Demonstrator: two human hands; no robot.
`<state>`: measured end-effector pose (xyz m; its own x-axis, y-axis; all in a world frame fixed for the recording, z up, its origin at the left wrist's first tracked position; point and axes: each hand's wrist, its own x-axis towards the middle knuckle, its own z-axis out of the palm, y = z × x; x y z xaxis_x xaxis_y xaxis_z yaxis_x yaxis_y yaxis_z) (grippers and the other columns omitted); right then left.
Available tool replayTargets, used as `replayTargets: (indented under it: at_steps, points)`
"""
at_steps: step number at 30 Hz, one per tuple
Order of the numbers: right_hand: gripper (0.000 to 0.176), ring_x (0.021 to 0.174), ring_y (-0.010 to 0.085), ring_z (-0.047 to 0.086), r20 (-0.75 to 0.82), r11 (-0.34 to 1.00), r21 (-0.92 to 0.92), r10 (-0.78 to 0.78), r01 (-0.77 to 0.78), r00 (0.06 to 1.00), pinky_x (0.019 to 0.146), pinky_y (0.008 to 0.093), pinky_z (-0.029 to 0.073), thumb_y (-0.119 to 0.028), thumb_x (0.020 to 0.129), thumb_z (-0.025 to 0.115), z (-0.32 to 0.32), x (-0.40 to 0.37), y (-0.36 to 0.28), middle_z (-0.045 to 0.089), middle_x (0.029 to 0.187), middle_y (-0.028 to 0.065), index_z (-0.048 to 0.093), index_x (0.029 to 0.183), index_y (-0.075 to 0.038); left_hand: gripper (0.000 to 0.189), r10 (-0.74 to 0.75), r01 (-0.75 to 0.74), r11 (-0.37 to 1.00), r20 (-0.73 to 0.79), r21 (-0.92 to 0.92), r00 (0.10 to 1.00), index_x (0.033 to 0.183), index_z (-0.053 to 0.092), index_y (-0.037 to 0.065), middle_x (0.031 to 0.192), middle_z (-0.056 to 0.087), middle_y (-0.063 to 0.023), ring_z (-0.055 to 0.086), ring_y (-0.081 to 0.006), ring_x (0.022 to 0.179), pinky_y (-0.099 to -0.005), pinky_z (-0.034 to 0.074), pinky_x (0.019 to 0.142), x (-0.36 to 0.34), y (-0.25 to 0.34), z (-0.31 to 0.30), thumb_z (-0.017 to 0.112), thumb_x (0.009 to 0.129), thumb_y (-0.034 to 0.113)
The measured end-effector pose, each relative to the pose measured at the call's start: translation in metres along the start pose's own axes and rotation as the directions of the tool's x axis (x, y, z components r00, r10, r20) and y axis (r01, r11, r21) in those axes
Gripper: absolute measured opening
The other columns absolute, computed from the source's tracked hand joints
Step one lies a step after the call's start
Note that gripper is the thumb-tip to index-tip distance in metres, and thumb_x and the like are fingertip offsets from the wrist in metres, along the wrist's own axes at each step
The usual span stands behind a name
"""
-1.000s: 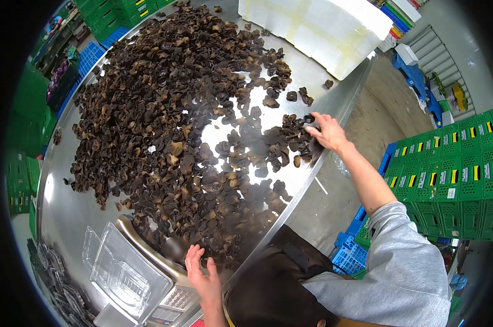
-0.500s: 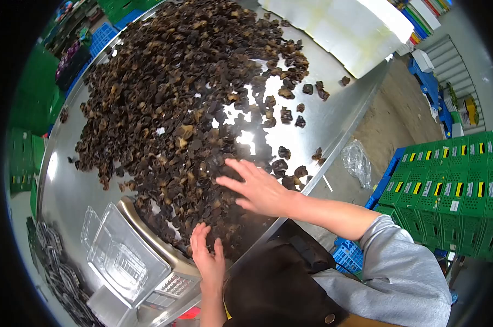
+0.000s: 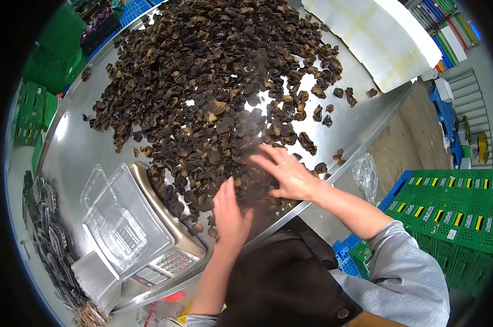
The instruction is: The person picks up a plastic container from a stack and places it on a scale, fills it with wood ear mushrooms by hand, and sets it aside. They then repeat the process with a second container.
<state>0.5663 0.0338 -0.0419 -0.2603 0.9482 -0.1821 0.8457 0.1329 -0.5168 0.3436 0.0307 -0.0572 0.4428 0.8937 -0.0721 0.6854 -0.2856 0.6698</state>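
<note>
A wide heap of dark brown, curled pieces that look like wood ear mushrooms (image 3: pixel 203 71) covers much of a steel table (image 3: pixel 72 141). At the heap's near edge, my right hand (image 3: pixel 291 175) reaches in from the right, palm down with fingers spread. My left hand (image 3: pixel 231 218) is beside it, to the left, its fingers stretched out over the nearest pieces and the thumb apart. Neither hand visibly grips a piece; some fingertips are blurred. Just left of my left hand stands a weighing scale (image 3: pixel 173 261) with a clear plastic clamshell box (image 3: pixel 126 223) on it.
A white foam box (image 3: pixel 374 41) sits at the table's far right. Loose pieces (image 3: pixel 339 92) lie near the right edge. Stacked green crates (image 3: pixel 453 207) stand on the floor to the right. Clear plastic containers (image 3: pixel 50 234) are piled beyond the left edge, near more green crates (image 3: pixel 31 111).
The view has shifted, so the table appears further right and higher. My left hand has moved forward onto the near pieces. My right hand has drawn slightly back toward me, still spread.
</note>
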Motion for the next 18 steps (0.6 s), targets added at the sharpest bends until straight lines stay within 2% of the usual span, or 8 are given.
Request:
replayTargets:
  at_steps: [2, 6, 10, 12, 14, 15, 16, 18]
  points:
    - [0.097, 0.133, 0.0467, 0.036, -0.114, 0.981, 0.132, -0.126, 0.14, 0.985, 0.106, 0.0501, 0.041, -0.007, 0.063, 0.078, 0.028, 0.019, -0.008, 0.028, 0.149, 0.0258, 0.031, 0.148, -0.016, 0.1, -0.008, 0.008, 1.0, 0.004, -0.01, 1.0, 0.148, 0.025, 0.003, 0.14, 0.041, -0.0209, 0.04, -0.0402, 0.127, -0.0443, 0.036, 0.108, 0.02, 0.003, 0.015, 0.078, 0.063, -0.002]
    - [0.087, 0.135, 0.041, 0.037, -0.146, 0.85, 0.526, 0.052, 0.033, 0.988, 0.112, 0.0432, 0.035, -0.002, 0.062, 0.067, 0.047, 0.048, -0.012, 0.035, 0.142, 0.0235, 0.038, 0.144, -0.01, 0.096, -0.089, 0.046, 0.956, -0.138, -0.289, 0.986, 0.146, 0.031, 0.006, 0.14, 0.042, -0.0183, 0.042, -0.0359, 0.128, -0.0426, 0.035, 0.11, 0.044, -0.014, 0.025, 0.073, 0.061, -0.007]
    - [0.074, 0.134, 0.0267, 0.042, -0.063, 0.705, 0.709, 0.101, -0.027, 0.993, 0.115, 0.0367, 0.03, -0.003, 0.062, 0.064, 0.051, 0.05, -0.009, 0.047, 0.135, 0.0113, 0.048, 0.134, -0.006, 0.084, -0.154, 0.059, 0.659, -0.058, -0.75, 0.986, 0.136, 0.043, 0.009, 0.135, 0.046, -0.009, 0.042, -0.023, 0.13, -0.0339, 0.036, 0.109, 0.05, -0.024, 0.024, 0.062, 0.057, -0.015]
    - [0.073, 0.134, 0.0294, 0.042, -0.045, 0.691, 0.721, 0.108, -0.043, 0.993, 0.113, 0.0382, 0.033, -0.005, 0.064, 0.062, 0.037, 0.046, -0.031, 0.047, 0.137, 0.015, 0.045, 0.135, -0.006, 0.083, -0.17, 0.063, 0.512, -0.029, -0.857, 0.985, 0.134, 0.044, 0.009, 0.133, 0.048, -0.0076, 0.043, -0.0219, 0.129, -0.0334, 0.036, 0.109, 0.042, -0.015, 0.004, 0.06, 0.057, -0.016]
    - [0.071, 0.133, 0.0293, 0.043, -0.118, 0.759, 0.651, 0.058, 0.033, 0.991, 0.113, 0.0382, 0.033, -0.005, 0.064, 0.062, 0.028, 0.045, -0.058, 0.046, 0.136, 0.0142, 0.047, 0.134, -0.006, 0.08, -0.152, 0.025, 0.68, -0.107, -0.733, 0.983, 0.133, 0.045, 0.01, 0.13, 0.049, -0.0065, 0.045, -0.0214, 0.127, -0.0333, 0.036, 0.108, 0.028, -0.014, -0.023, 0.06, 0.058, -0.015]
    - [0.069, 0.132, 0.0299, 0.043, -0.127, 0.759, 0.648, 0.031, 0.059, 0.991, 0.112, 0.0382, 0.035, -0.005, 0.064, 0.062, 0.022, 0.048, -0.076, 0.046, 0.134, 0.0141, 0.048, 0.132, -0.006, 0.08, -0.155, 0.001, 0.663, -0.135, -0.749, 0.979, 0.132, 0.045, 0.01, 0.129, 0.049, -0.0063, 0.045, -0.0211, 0.127, -0.0334, 0.036, 0.108, 0.021, -0.02, -0.034, 0.06, 0.058, -0.015]
    - [0.067, 0.136, 0.027, 0.039, -0.109, 0.716, 0.695, 0.022, 0.061, 0.994, 0.117, 0.0391, 0.025, -0.007, 0.062, 0.062, 0.015, 0.052, -0.098, 0.047, 0.133, 0.0097, 0.05, 0.128, -0.007, 0.079, -0.157, -0.023, 0.647, -0.162, -0.762, 0.974, 0.132, 0.045, 0.009, 0.129, 0.049, -0.006, 0.045, -0.0208, 0.126, -0.0334, 0.035, 0.108, 0.013, -0.026, -0.045, 0.06, 0.058, -0.014]
    - [0.065, 0.132, 0.0275, 0.041, -0.163, 0.718, 0.676, -0.077, 0.168, 0.984, 0.116, 0.0384, 0.027, -0.007, 0.062, 0.062, 0.008, 0.065, -0.141, 0.047, 0.13, 0.0108, 0.051, 0.126, -0.007, 0.078, -0.093, -0.131, 0.761, -0.307, -0.635, 0.947, 0.131, 0.045, 0.007, 0.128, 0.048, -0.0065, 0.046, -0.0201, 0.125, -0.0333, 0.038, 0.107, -0.006, -0.029, -0.095, 0.062, 0.058, -0.014]
